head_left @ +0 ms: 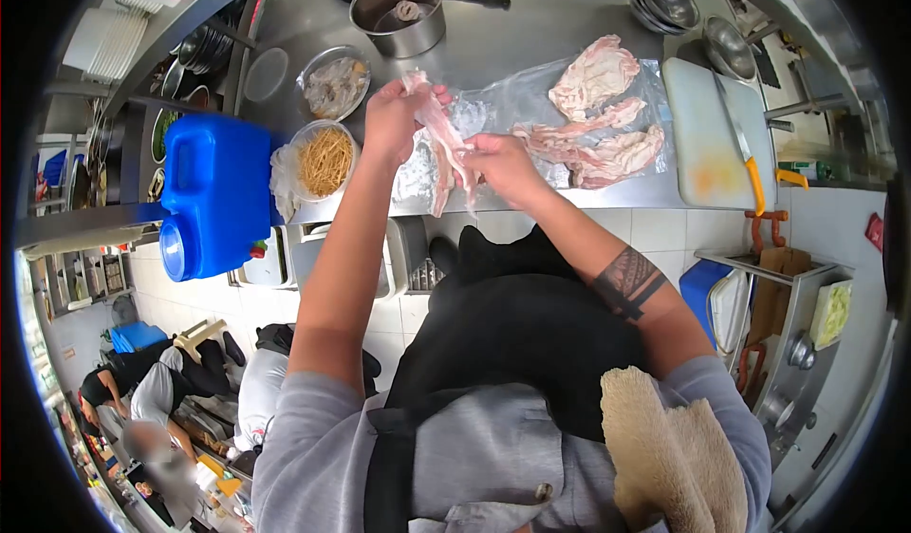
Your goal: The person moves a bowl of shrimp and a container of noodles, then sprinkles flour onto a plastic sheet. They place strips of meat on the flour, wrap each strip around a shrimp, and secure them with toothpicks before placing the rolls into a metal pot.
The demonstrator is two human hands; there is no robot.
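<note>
Both hands are closed on a strip of raw meat [442,138], pale pink and white, held above the table [512,35] near the middle of its near edge. The left hand [393,118] grips the strip's upper end between thumb and fingers; the right hand [506,166] pinches it lower down, and loose ends hang toward the near edge.

Beneath and to the right, a clear plastic sheet [493,106] covers part of the table, with more raw meat on it: a broad, crinkled piece [594,77] toward the far side and long, folded pieces [607,149] closer to the near edge.

Right of the sheet, a white cutting board [697,139], stained yellow-orange toward its near end, lies by the table's right end. A knife [740,137] rests along the board's right side, its yellow handle pointing to the near edge. Stacked metal bowls [662,1] sit toward the far right corner.

Left of the hands, a tub of thin tan sticks [325,162] stands by the near edge. Beyond it are a metal bowl [334,83] with translucent, whitish contents too unclear to name and, farther back, a deep metal pot [398,16] with something pale inside. A round translucent lid [267,75] lies toward the left end, and a blue jug [214,196] stands at the near left corner.
</note>
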